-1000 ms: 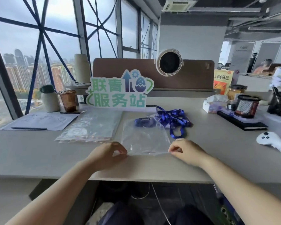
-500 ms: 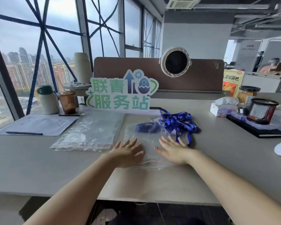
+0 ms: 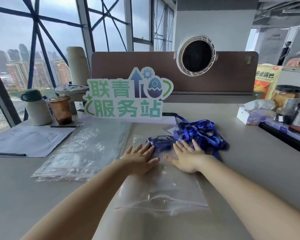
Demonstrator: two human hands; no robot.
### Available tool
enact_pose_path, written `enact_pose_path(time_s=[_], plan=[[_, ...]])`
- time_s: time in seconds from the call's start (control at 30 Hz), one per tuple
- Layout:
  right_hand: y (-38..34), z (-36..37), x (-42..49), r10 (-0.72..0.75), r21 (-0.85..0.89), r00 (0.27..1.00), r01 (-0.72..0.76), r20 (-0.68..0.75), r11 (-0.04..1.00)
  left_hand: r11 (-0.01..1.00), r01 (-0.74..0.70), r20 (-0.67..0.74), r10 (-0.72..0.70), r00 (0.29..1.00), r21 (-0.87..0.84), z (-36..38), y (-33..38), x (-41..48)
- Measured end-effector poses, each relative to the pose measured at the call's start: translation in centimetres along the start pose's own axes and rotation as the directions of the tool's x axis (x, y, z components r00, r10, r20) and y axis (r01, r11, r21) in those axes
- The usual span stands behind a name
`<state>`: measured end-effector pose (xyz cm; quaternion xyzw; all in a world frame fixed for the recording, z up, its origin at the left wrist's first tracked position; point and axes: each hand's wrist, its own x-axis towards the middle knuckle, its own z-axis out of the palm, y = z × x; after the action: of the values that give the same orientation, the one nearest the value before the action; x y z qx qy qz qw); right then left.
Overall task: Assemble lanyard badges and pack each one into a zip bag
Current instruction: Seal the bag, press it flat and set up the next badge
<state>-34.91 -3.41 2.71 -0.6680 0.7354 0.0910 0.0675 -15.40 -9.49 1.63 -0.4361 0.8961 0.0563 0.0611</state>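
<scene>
Clear plastic zip bag (image 3: 160, 186), flat on grey desk (image 3: 42, 196). Pressed by left hand (image 3: 140, 159) and right hand (image 3: 188, 157), fingers spread flat. Bagged blue lanyard (image 3: 160, 142) is touched at fingertips.

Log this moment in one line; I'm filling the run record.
step: flatten filled zip bag | left hand: flat on bag | right hand: flat on bag | lanyard pile: beyond bag | spare bags: left

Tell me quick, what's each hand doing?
Left hand: open, flat on the zip bag.
Right hand: open, flat on it too.
</scene>
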Motion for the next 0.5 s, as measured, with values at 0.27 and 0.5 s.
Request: enact_pose_path(time_s=[0.27, 0.5], plan=[[-0.7, -0.6, 3.7, -0.058, 0.096, 0.984, 0.075, -0.170, 0.993, 0.997, -0.009, -0.129, -0.001, 0.992, -0.073, -0.6, -0.3, 3.8], [-0.7, 0.9, 4.4, -0.052, -0.009, 0.994, 0.052, -0.096, 0.999, 1.000, 0.005, -0.120, -0.009, 0.993, -0.029, 1.0, -0.5, 4.4]])
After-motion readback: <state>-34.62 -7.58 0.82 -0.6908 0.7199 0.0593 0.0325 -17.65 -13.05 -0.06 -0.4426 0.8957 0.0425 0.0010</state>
